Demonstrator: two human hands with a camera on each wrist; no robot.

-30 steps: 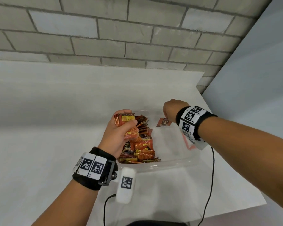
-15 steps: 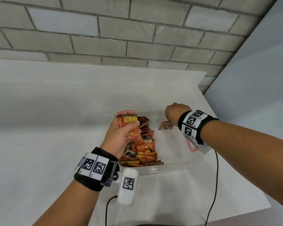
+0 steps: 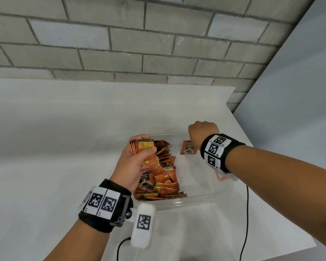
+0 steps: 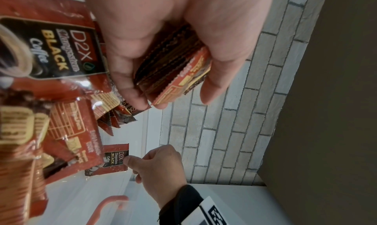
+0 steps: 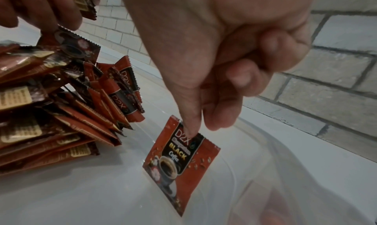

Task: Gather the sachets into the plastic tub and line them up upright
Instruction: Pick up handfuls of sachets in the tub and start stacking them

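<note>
Sachets are already inside the clear tub (image 3: 205, 197), most of them in a loose leaning heap (image 3: 163, 178) on its left side, and one single sachet (image 5: 180, 161) stands apart near the far wall. The right hand (image 3: 202, 131) is directly above this single sachet: the thumb and the first finger (image 5: 190, 122) pinch its top edge, and the other fingers are curled into the palm. The sachet hangs down from the fingertips, with its long axis nearly upright and a little tilted, and its lower edge seems to be at the tub floor. The heap lies to the left of these fingers, well apart from the sachet. The left hand (image 3: 135, 164) is just beside the heap and holds a thick stack of sachets (image 4: 175, 70), fingers wrapped around it. I judge that the next move must carry the pinched sachet sideways, toward the left, keeping it upright.
</note>
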